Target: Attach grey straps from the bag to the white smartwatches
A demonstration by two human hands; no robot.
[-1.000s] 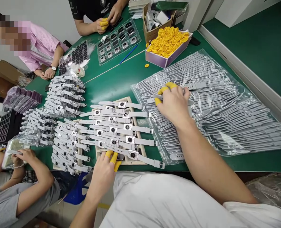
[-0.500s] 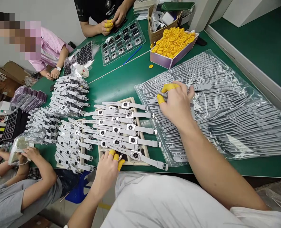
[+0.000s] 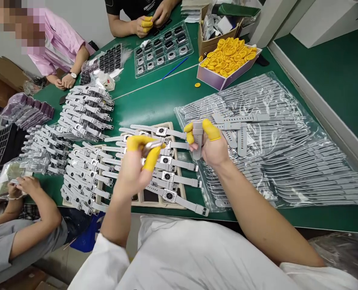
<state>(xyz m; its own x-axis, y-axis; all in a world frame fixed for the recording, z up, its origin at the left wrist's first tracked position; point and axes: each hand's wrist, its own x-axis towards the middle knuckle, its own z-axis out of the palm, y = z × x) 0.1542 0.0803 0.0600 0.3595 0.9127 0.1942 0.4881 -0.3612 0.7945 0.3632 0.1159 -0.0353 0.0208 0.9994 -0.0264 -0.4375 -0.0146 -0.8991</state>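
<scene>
Strap (image 3: pixel 197 139) upright in your right hand (image 3: pixel 211 147), long axis twelve-to-six, fingers pinching it; left hand (image 3: pixel 135 169) fingers grip a watch body (image 3: pixel 150 146).

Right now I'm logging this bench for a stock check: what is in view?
assembled watches: many, grey, fanned in rows left of centre
loose straps: many, grey, in clear plastic at right
finger cots: many, yellow, in box at far side
watch body trays: two, clear and black, far side
table: one, green
co-workers: three, left and far edges
left hand: grip on a watch body
right hand: grip on a strap
</scene>
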